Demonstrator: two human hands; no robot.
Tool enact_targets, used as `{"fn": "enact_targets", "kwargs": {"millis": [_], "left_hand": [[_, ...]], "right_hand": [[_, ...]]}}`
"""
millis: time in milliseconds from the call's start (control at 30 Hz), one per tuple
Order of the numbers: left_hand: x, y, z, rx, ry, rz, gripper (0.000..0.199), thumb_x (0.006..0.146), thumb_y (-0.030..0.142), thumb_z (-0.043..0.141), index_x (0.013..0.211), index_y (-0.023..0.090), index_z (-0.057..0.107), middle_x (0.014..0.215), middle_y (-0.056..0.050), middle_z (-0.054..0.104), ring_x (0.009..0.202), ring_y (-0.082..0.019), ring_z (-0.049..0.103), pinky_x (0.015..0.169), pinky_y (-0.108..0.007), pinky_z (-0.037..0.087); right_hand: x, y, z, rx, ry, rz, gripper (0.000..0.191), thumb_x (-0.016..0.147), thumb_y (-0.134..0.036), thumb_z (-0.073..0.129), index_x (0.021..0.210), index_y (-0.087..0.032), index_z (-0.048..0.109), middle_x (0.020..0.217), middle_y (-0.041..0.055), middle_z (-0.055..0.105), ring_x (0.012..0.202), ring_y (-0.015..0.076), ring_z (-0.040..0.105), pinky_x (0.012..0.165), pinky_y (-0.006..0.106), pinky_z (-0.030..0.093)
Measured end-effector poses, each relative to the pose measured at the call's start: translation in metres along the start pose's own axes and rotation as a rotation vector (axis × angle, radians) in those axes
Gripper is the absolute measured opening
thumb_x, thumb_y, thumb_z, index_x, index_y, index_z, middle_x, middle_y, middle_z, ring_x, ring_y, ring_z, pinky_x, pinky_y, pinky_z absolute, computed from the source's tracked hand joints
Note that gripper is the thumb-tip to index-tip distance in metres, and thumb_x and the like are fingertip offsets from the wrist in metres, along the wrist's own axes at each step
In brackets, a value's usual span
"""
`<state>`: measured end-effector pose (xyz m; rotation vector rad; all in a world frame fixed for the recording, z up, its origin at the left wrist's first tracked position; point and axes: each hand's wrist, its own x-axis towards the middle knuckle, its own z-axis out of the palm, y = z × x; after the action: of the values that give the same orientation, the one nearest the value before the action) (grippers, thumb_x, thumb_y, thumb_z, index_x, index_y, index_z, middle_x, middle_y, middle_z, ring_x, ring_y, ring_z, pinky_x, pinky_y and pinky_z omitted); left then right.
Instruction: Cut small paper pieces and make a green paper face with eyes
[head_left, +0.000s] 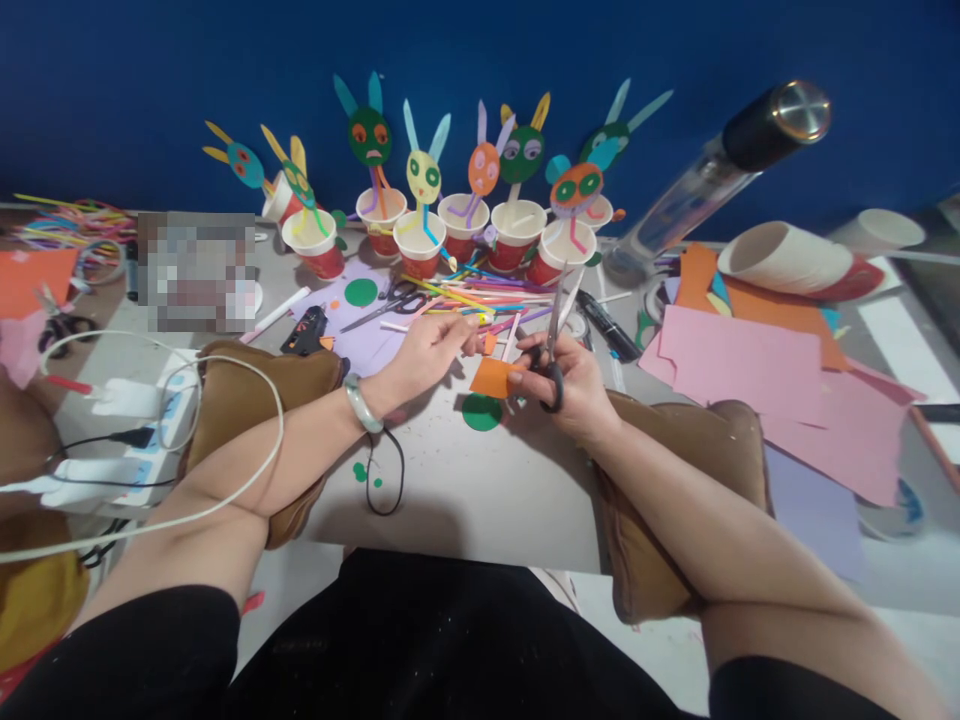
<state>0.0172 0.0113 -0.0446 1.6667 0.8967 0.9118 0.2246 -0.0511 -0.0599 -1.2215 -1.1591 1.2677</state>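
In my right hand [574, 385] are black-handled scissors [555, 345], their blades pointing up and away, and the thumb pins a small orange paper piece [492, 378]. My left hand [435, 355], with a bangle on its wrist, is closed just left of the paper, fingertips pinched; what they hold, if anything, is too small to name. A green paper circle [481, 412] lies on the table just below the orange piece. Pink strips [513, 338] show between the hands.
Paper cups [420, 245] with rabbit-like paper faces line the back. Coloured sticks [480, 290], other scissors [390, 302] and a black glue gun [306, 330] lie before them. Pink paper [742, 360] and a tall bottle [682, 205] are right; a power strip [161, 430] and cables are left.
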Motion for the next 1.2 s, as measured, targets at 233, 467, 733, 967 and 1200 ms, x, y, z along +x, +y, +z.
{"fn": "enact_targets", "kwargs": {"millis": [233, 467, 733, 967, 1200], "left_hand": [[-0.003, -0.005, 0.004, -0.124, -0.060, 0.032, 0.046, 0.078, 0.049, 0.084, 0.106, 0.017, 0.068, 0.106, -0.009, 0.072, 0.096, -0.017, 0.067, 0.087, -0.031, 0.053], [-0.008, 0.004, 0.005, 0.038, -0.253, 0.003, 0.028, 0.089, 0.040, 0.070, 0.076, 0.016, 0.064, 0.077, -0.001, 0.066, 0.074, -0.013, 0.058, 0.072, -0.027, 0.046], [-0.008, 0.000, 0.006, 0.107, -0.255, -0.004, 0.030, 0.100, 0.036, 0.048, 0.077, 0.018, 0.054, 0.074, 0.000, 0.055, 0.069, -0.012, 0.048, 0.066, -0.027, 0.039], [-0.008, -0.002, 0.006, -0.049, -0.261, -0.101, 0.041, 0.093, 0.055, 0.063, 0.075, 0.017, 0.061, 0.073, -0.001, 0.059, 0.068, -0.013, 0.052, 0.065, -0.027, 0.043], [-0.007, 0.007, 0.004, 0.006, -0.279, -0.150, 0.026, 0.086, 0.034, 0.065, 0.068, 0.016, 0.062, 0.068, 0.000, 0.059, 0.064, -0.010, 0.050, 0.061, -0.024, 0.040]], "right_hand": [[-0.002, -0.003, 0.003, 0.022, -0.029, 0.009, 0.059, 0.056, -0.045, 0.100, 0.097, -0.023, 0.064, 0.073, -0.0030, 0.069, 0.059, 0.0128, 0.064, 0.058, 0.026, 0.057], [-0.001, -0.004, 0.003, 0.046, -0.039, 0.025, 0.058, 0.053, -0.037, 0.102, 0.096, -0.023, 0.065, 0.072, -0.0037, 0.070, 0.058, 0.0121, 0.064, 0.057, 0.024, 0.056], [0.000, -0.004, 0.004, 0.021, -0.011, 0.025, 0.056, 0.055, -0.039, 0.100, 0.096, -0.023, 0.065, 0.073, -0.0036, 0.069, 0.058, 0.0122, 0.063, 0.056, 0.025, 0.057], [-0.002, -0.003, 0.004, 0.007, -0.021, 0.010, 0.057, 0.057, -0.042, 0.100, 0.097, -0.023, 0.065, 0.074, -0.0030, 0.069, 0.059, 0.0126, 0.064, 0.058, 0.026, 0.057], [-0.001, -0.002, 0.003, -0.010, -0.025, -0.002, 0.057, 0.057, -0.043, 0.100, 0.097, -0.023, 0.065, 0.075, -0.0029, 0.069, 0.059, 0.0126, 0.063, 0.057, 0.026, 0.057]]}}
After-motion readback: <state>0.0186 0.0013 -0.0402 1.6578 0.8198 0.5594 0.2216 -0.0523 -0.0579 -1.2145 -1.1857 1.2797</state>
